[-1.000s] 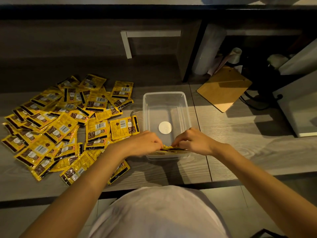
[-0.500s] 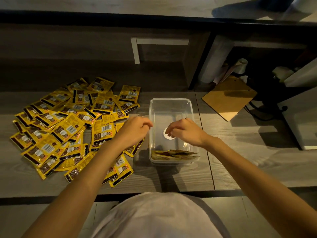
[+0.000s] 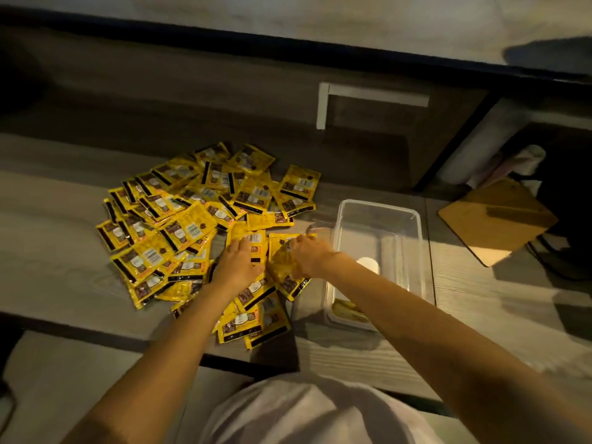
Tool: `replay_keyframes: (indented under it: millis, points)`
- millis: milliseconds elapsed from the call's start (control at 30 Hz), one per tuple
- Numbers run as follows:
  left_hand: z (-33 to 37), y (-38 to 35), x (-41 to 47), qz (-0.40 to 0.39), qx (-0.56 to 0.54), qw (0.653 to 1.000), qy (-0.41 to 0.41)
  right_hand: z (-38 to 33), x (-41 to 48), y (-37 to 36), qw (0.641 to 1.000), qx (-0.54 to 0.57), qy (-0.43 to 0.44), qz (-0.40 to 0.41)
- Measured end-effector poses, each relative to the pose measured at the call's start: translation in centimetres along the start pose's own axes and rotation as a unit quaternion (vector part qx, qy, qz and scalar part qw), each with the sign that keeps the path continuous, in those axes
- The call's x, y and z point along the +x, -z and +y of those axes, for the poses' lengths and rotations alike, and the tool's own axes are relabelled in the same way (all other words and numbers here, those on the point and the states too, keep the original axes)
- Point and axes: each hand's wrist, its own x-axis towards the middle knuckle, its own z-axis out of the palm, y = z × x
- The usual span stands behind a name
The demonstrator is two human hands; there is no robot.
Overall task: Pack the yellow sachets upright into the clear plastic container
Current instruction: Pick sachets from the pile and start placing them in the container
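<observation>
Several yellow sachets (image 3: 179,225) lie in a loose pile on the wooden table, left of the clear plastic container (image 3: 379,206). A few sachets (image 3: 347,308) stand on edge against the container's near wall; the rest of its floor is bare except for a white round label. My left hand (image 3: 238,262) lies flat on a sachet (image 3: 253,243) at the pile's right edge. Just beside it, my right hand (image 3: 309,257) has its fingers curled on another sachet (image 3: 280,261) between the pile and the container. Motion blur hides the fingertips.
A brown clipboard (image 3: 496,219) lies at the right, past the container. A cabinet front with a white handle (image 3: 323,104) rises behind the table. Dark items and a white roll (image 3: 528,158) sit in the far right corner. The table's front edge runs under my forearms.
Both hands left the container's near end, where they set sachets down, and moved left to the pile. The view has swung to the left too.
</observation>
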Motion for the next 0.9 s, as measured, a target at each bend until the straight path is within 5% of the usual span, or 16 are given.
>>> replay_keyframes:
  millis: [400,567,767,900]
  points:
    - [1.4,0.9,0.5,0.032,0.09,0.993,0.069,0.1,-0.8,1.0,0.995,-0.014,0.032,0.091]
    - [2.1,1.6,0.5,0.068,0.116,0.989,0.064,0.1,-1.2,3.1,0.975,0.183,-0.022,0.121]
    - [3.4,4.3,0.3,0.121,0.1,0.987,0.022,3.5,-1.0,5.2,0.863,0.474,-0.124,0.127]
    - [4.6,6.2,0.0,0.188,-0.042,0.981,-0.026,5.9,-3.1,5.8,0.764,0.61,-0.117,0.172]
